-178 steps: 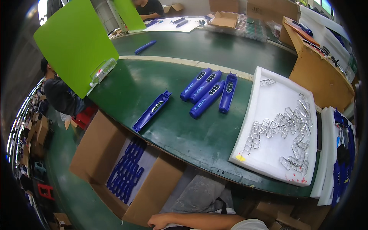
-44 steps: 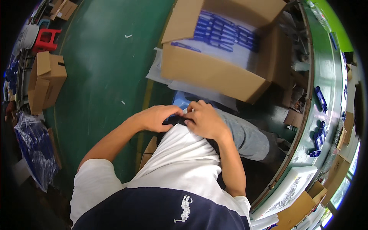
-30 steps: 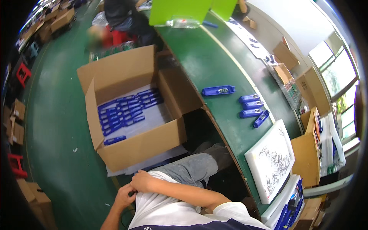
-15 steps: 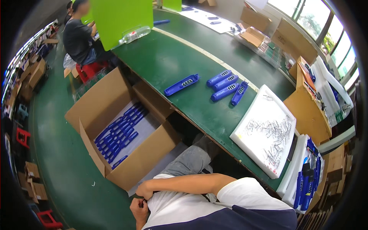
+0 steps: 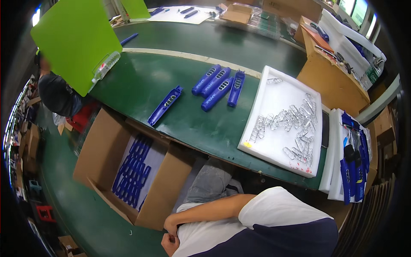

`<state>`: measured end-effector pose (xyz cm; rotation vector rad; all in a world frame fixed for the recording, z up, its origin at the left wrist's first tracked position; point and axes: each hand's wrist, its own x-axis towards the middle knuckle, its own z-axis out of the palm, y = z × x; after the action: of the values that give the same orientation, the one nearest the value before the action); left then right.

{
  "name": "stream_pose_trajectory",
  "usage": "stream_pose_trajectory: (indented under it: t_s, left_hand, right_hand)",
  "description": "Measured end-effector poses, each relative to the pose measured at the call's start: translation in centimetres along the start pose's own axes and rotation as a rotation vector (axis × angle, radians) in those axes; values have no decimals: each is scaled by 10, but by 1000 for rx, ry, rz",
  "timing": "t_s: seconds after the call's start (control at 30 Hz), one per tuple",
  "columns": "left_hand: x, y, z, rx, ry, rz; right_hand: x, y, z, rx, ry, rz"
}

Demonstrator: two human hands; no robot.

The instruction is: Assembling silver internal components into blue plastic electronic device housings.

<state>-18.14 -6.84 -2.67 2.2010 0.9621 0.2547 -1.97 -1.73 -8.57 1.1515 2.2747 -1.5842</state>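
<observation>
The right hand (image 5: pixel 171 223) and left hand (image 5: pixel 169 245) meet, fingers curled, at the edge of the white-and-navy shirt (image 5: pixel 214 237), over the person's lap; whether they pinch its hem or anything else cannot be told, as the fingertips are hidden. The shirt looks soft, light and limp, likely to crease and slide, so a thumb-and-finger pinch right at the hem should hold it best. Just beyond the right hand stands an open cardboard box (image 5: pixel 167 188), its walls fairly stiff, with rows of slim blue plastic parts (image 5: pixel 132 171) inside. On the green worktable (image 5: pixel 201 139), an open blue half-shell (image 5: pixel 165 106) lies apart from a cluster of four blue casings (image 5: pixel 217 89); these seem light, rigid and rather slippery, best gripped by the sides at mid-length. A white foam tray (image 5: pixel 269 147), probably easily dented, holds loose bent-wire clips (image 5: pixel 291 118) that look springy and prone to tangle.
</observation>
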Motion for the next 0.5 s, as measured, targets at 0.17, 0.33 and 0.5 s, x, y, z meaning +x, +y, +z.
stream_pose_trajectory:
  t_s: [0.17, 0.33, 0.5]
  left_hand:
    - [40, 20, -8, -73, -291, -44]
    - [71, -8, -29, 14, -719, -140]
    - [143, -61, -5, 51, -1220, -67]
  right_hand:
    - [-104, -45, 1, -162, 862, 163]
    - [-323, -82, -38, 155, 1191, 339]
    - [-474, 1, -42, -21, 1442, 1075]
